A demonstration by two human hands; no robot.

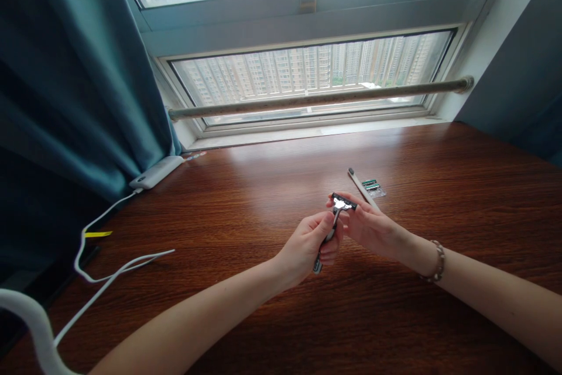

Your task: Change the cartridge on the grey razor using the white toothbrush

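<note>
Dark razor (336,218) above the worktop (263,188): my left hand (307,249) grasps its handle, my right hand (369,226) pinches the blade head (343,202). Likely working that head; next calls for firm, straight pressure.

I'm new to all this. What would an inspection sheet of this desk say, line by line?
Surface: dark wooden table, glossy, reflecting window light.
Job's things: razor held above the table; cartridge pack and slim stick lying just behind the hands.
Clutter: yellow tag near the left edge.
Hands: left hand closed around the razor's handle; right hand pinching its head; bracelet on the right wrist.
Cables: white cable plugged into a white power bank, looping off the left edge.
Surroundings: teal curtain at left; window with a rail across it.
</note>
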